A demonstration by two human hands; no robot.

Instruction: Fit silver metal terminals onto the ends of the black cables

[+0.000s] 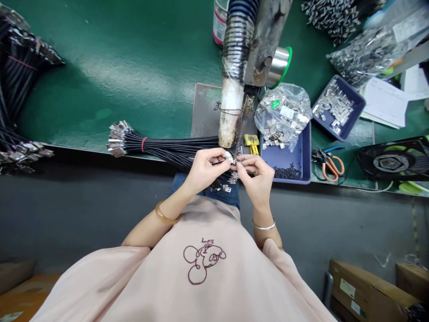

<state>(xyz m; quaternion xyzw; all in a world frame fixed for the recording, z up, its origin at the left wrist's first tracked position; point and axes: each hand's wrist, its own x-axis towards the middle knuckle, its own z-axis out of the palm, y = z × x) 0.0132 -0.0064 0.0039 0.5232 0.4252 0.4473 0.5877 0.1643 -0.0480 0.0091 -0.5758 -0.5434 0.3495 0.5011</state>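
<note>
At the bench edge, my left hand (206, 170) is closed in a pinch on a thin black cable, with something white wrapped on a fingertip. My right hand (257, 176) faces it closely, thumb and finger pinched on a small metal connector piece (238, 162) at the cable's end. Fingers partly hide where the two meet. A bundle of black cables (174, 146), tied with a red band (144, 144), lies along the edge to the left. Its far end carries metal connectors (119, 138), and more connector ends (225, 187) hang below my hands.
A fume hose (231, 107) and a metal bracket (266, 40) come down just beyond my hands. To the right are a blue tray (306, 156), a bag of connectors (283, 112), pliers (331, 167), a smaller bin (358, 107) and a fan (395, 158). Solder wire (278, 67) stands behind.
</note>
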